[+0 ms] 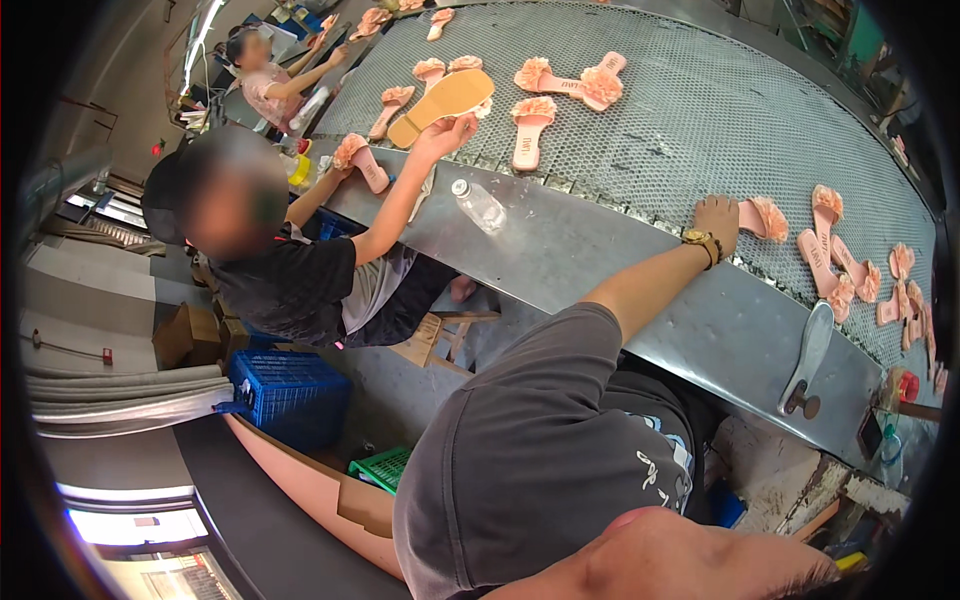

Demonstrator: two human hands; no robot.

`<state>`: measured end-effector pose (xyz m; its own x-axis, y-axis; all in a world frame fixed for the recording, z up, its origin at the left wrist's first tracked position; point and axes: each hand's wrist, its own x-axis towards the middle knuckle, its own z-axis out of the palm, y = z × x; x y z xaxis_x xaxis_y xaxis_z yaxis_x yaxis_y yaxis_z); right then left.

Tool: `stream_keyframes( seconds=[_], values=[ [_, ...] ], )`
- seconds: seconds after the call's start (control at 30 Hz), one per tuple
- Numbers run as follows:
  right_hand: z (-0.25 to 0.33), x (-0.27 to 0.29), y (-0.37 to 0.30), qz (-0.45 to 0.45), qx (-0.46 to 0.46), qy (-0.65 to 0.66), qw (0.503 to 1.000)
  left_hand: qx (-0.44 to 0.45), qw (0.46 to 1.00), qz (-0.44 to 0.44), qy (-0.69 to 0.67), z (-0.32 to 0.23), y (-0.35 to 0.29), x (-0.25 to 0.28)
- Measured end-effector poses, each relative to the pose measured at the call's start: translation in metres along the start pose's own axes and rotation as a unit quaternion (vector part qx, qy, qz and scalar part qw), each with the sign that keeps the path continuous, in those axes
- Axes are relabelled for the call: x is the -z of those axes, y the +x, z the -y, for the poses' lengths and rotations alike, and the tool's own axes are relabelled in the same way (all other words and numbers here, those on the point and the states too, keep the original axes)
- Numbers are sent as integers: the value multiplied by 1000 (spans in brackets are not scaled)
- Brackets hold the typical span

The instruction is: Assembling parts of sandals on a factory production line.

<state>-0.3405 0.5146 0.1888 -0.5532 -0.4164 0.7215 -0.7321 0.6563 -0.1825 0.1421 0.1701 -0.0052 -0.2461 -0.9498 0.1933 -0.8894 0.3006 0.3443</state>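
The left hand [715, 218] grips a pink slipper [747, 219] topped by a ruffled peach flower [769, 218].

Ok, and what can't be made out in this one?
All in the head view:
Left hand: fingertips, hidden by the back of the hand.
Sandal at that hand: heel end, covered by the hand.
Right hand: not in view.
Raised sandal: most of its upper, hidden behind its own sole.
Far-right sandals: exact count, too small and overlapping.
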Motion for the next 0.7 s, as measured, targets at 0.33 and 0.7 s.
stream_keyframes(
  seconds=[0.33, 0.7],
  values=[
    [-21, 10, -12, -18, -38, 61, 997, 11, 999, -35, -11, -6, 6, -9],
    [-85, 27, -56, -64, -129, 125, 982, -47, 989, 46, -135, 35, -14, 78]
  ],
)
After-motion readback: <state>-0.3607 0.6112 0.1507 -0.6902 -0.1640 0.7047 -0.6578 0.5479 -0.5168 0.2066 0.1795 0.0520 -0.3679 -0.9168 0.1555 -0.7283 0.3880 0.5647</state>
